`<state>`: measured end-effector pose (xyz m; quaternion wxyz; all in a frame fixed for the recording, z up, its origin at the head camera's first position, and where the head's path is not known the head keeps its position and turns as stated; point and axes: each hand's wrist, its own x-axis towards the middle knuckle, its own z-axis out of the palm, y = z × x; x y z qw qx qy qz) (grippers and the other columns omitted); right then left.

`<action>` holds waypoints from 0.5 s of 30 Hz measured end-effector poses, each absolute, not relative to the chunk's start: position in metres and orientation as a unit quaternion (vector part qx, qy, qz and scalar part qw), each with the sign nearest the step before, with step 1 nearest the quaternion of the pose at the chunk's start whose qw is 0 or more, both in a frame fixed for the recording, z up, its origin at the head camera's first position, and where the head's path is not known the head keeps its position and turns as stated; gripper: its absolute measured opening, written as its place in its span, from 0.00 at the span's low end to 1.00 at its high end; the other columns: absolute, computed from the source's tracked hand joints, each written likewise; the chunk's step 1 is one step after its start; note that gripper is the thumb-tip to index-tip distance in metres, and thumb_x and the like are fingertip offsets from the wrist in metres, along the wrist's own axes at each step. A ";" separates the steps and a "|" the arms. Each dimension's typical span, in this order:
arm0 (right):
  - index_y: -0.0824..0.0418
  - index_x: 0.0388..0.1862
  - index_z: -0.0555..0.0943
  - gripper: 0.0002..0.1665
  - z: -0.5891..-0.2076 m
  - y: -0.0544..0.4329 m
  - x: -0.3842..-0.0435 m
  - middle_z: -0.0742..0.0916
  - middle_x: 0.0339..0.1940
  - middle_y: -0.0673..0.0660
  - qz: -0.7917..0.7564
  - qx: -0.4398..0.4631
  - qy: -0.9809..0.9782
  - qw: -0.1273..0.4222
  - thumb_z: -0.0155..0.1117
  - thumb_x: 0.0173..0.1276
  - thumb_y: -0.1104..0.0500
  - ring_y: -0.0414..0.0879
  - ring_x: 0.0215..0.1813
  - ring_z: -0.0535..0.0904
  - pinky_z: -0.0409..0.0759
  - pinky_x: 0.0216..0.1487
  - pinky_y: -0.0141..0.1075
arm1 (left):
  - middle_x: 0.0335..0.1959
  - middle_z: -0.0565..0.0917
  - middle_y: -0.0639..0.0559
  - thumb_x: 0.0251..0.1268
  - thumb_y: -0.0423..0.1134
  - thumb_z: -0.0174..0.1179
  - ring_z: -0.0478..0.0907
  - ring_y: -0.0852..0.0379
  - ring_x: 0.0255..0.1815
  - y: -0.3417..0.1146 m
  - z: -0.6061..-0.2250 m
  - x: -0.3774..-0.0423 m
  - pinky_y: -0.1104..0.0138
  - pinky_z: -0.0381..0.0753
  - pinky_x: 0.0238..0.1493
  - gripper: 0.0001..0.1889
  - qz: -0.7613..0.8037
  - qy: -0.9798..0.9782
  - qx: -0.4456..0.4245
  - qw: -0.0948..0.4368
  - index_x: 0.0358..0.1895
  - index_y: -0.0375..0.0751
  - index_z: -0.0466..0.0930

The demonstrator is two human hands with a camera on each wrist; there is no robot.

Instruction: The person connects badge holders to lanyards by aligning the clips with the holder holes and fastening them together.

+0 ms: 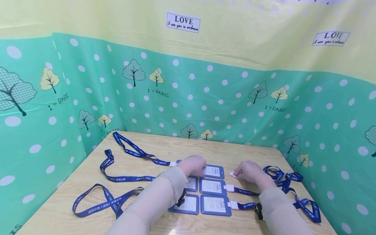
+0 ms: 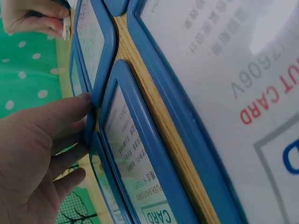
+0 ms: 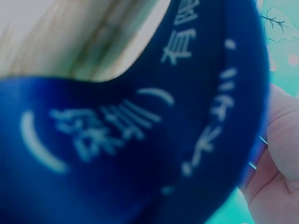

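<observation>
My left hand (image 1: 194, 165) is at the back row of blue-framed ID card holders and pinches the edge of the back-right card holder (image 1: 214, 171) between thumb and fingers. In the left wrist view the thumb (image 2: 77, 105) meets a holder's corner, and the other fingers are partly hidden behind it. Right of that holder, my right hand (image 1: 249, 171) pinches the white clip (image 1: 233, 174) of a blue lanyard (image 1: 271, 172). The clip is apart from the holder. A blurred lanyard loop (image 3: 117, 140) covers much of the right wrist view, with the right hand behind it.
Two more card holders, middle (image 1: 212, 186) and front (image 1: 215, 205), lie on the right with clips attached. The left column includes a front holder (image 1: 188, 204); its others are partly hidden. Blue lanyards (image 1: 97, 210) spread leftward over the wooden table (image 1: 235, 225). A green-yellow curtain (image 1: 176, 78) surrounds it.
</observation>
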<state>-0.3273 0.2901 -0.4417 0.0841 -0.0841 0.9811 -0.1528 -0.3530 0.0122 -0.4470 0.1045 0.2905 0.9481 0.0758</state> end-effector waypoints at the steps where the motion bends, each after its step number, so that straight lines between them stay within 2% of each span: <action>1: 0.46 0.36 0.92 0.09 -0.441 0.289 -0.327 0.89 0.44 0.49 -0.149 -0.088 0.981 0.082 0.76 0.63 0.62 0.54 0.54 0.83 0.78 0.58 0.57 | 0.26 0.80 0.62 0.60 0.51 0.73 0.77 0.61 0.29 0.012 -0.447 -0.352 0.66 0.79 0.40 0.10 0.076 0.948 0.289 0.105 0.29 0.54 0.83; 10: 0.48 0.39 0.92 0.10 -0.440 0.284 -0.327 0.90 0.46 0.52 -0.125 -0.100 0.984 0.078 0.75 0.63 0.63 0.56 0.54 0.83 0.79 0.57 0.57 | 0.25 0.80 0.61 0.61 0.48 0.72 0.77 0.60 0.25 0.012 -0.445 -0.346 0.67 0.78 0.32 0.07 0.094 0.952 0.271 0.106 0.32 0.52 0.85; 15: 0.50 0.39 0.92 0.10 -0.438 0.282 -0.327 0.89 0.45 0.54 -0.124 -0.095 0.984 0.085 0.74 0.64 0.65 0.55 0.52 0.83 0.80 0.56 0.56 | 0.24 0.81 0.60 0.62 0.47 0.72 0.77 0.60 0.24 0.012 -0.445 -0.345 0.67 0.78 0.30 0.08 0.093 0.953 0.269 0.106 0.30 0.52 0.84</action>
